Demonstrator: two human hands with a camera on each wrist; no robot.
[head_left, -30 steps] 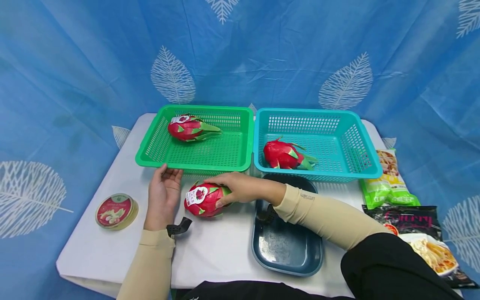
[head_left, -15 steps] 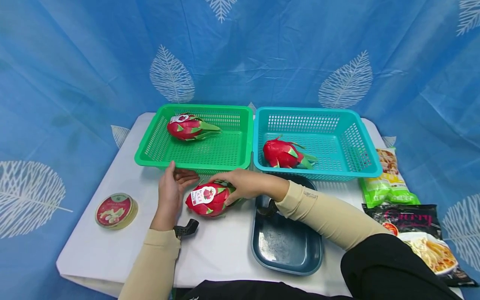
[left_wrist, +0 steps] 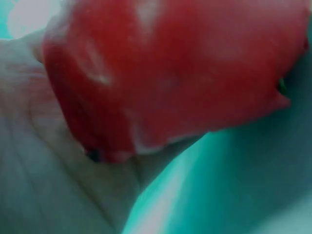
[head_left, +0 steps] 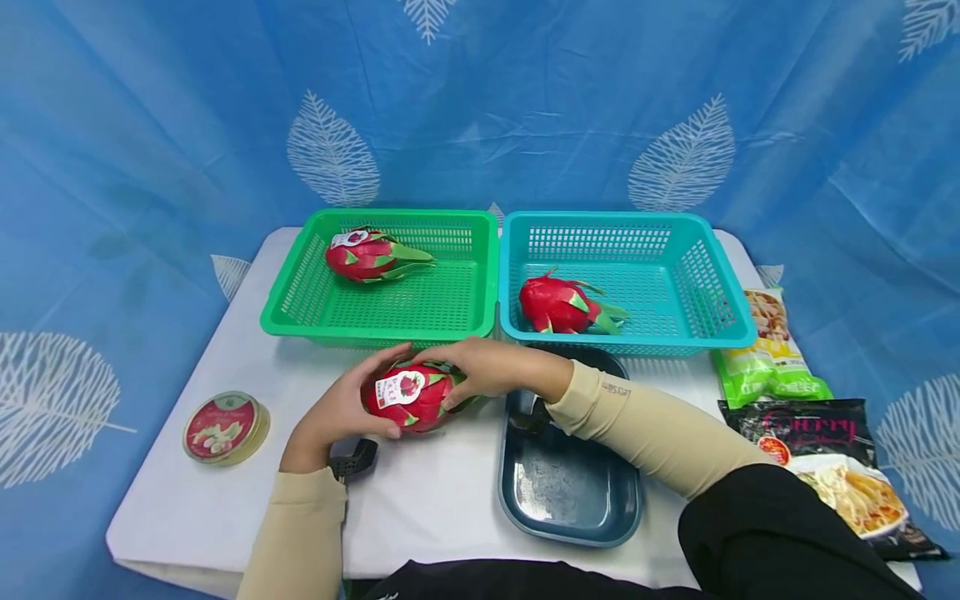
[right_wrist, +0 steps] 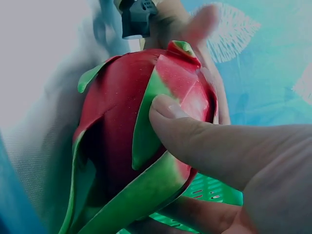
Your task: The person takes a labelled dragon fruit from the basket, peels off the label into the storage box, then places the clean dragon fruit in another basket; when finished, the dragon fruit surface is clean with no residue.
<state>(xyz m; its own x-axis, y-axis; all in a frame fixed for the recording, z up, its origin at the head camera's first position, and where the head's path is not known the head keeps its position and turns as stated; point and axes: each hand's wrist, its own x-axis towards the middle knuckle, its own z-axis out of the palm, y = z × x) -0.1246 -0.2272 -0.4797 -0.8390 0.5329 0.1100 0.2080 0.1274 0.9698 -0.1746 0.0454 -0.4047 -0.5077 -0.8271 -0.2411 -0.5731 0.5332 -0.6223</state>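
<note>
A red dragon fruit [head_left: 417,402] with green scales and a white label lies between both hands, in front of the green basket. My right hand [head_left: 483,367] grips its leafy right end, and the right wrist view shows the thumb [right_wrist: 170,114] pressed on a green scale. Cupped round the opposite end is my left hand [head_left: 348,404], fingers on the far side and thumb on the near side. The left wrist view has the fruit's red skin [left_wrist: 170,73] against the palm [left_wrist: 44,146]. The left fingertips are partly hidden behind the fruit.
A green basket [head_left: 378,340] and a turquoise basket [head_left: 637,340] stand at the back, each holding one dragon fruit [head_left: 363,257]. A dark blue tray [head_left: 570,492] lies under my right forearm. A round tin [head_left: 225,427] sits left; food packets [head_left: 772,350] lie right.
My left hand has moved from beside the green basket's front edge to the right, closing round the dragon fruit's left end. My right hand keeps its grip, and the fruit has shifted slightly right.
</note>
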